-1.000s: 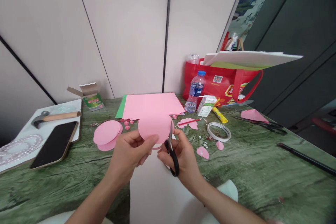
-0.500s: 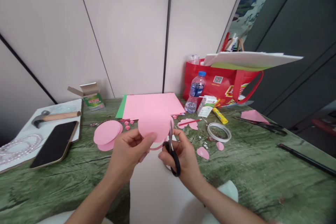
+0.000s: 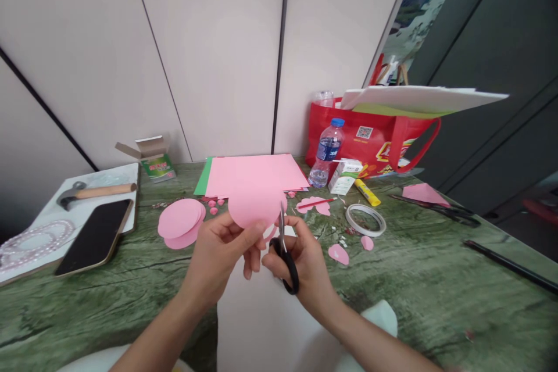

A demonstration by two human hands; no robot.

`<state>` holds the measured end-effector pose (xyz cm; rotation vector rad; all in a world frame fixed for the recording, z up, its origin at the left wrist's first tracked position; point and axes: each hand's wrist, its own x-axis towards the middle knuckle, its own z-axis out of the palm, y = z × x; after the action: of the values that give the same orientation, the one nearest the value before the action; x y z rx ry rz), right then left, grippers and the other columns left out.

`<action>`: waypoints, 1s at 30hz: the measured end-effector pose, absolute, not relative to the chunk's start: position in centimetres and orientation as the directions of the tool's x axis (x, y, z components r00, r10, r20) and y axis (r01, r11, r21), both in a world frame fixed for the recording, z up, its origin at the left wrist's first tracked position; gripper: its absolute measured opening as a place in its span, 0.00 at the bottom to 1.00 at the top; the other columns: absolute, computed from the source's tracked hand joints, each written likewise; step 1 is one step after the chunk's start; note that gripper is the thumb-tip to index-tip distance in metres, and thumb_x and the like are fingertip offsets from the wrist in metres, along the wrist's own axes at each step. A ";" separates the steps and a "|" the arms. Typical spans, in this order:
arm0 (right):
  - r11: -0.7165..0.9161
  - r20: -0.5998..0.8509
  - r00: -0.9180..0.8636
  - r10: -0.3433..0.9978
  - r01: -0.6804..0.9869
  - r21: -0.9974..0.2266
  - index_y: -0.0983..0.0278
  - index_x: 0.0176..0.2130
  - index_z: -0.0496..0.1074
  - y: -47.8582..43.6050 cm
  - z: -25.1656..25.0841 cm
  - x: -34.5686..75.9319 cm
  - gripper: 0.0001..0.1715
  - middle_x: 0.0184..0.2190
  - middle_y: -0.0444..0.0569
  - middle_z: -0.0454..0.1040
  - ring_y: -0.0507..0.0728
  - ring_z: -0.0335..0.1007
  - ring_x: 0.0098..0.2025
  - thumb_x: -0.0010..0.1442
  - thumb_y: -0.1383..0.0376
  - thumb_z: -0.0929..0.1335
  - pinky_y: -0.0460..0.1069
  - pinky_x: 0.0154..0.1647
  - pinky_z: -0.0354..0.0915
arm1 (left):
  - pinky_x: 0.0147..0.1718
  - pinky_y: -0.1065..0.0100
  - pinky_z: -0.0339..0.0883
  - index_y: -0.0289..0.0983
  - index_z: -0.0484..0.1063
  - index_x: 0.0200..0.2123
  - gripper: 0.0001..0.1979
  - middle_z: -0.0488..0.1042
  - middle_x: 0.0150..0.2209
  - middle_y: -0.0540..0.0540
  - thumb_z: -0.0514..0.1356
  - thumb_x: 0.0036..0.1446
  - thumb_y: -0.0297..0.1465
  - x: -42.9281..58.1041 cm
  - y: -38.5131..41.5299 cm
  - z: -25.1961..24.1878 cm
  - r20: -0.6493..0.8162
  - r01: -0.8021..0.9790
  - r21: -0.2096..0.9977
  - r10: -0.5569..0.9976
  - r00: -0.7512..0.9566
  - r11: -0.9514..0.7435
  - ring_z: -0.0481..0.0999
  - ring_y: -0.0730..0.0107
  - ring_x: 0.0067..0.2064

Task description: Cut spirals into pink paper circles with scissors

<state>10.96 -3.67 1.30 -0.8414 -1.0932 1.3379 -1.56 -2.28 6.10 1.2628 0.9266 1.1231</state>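
A rounded piece of pink paper (image 3: 253,207) is pinched between the thumb and fingers of my left hand (image 3: 226,244). My right hand (image 3: 303,256) grips black-handled scissors (image 3: 285,258), thumb and fingers at the loops. Their metal blades point up along the right edge of the paper; whether they are fully closed I cannot tell. A narrow curved pink strip hangs just below the paper between the hands. Left of my left hand lies a stack of pink paper circles (image 3: 181,220). Behind the held piece is a pile of pink sheets (image 3: 257,171) with green beneath.
A phone (image 3: 93,238), a hammer (image 3: 104,190) and beads lie at left by a small open box (image 3: 157,160). To the right are a water bottle (image 3: 326,154), a red bag (image 3: 379,139), a tape roll (image 3: 365,221), a glue stick (image 3: 367,192) and other scissors (image 3: 453,213).
The pink paper has turned slightly in my left hand, whose lower fingers now spread further below it. The cut strip's visible curve has shifted right. The scissors stay at the paper's right edge.
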 end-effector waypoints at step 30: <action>0.182 0.208 -0.068 0.976 -0.276 -0.944 0.59 0.38 0.55 -3.4 1.4 11.3 0.30 0.20 0.36 0.62 0.49 0.59 0.22 0.40 0.62 0.74 0.44 0.22 0.54 | 0.09 0.78 0.51 0.33 0.66 0.17 0.11 0.61 0.11 0.55 0.60 0.47 0.32 -1.5 -2.3 6.2 0.038 0.050 0.998 0.983 0.177 -0.047 0.57 0.83 0.11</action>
<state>11.31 -3.44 1.40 -0.8190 -1.1625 1.2467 -1.49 -2.34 6.19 1.3586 1.0951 1.0812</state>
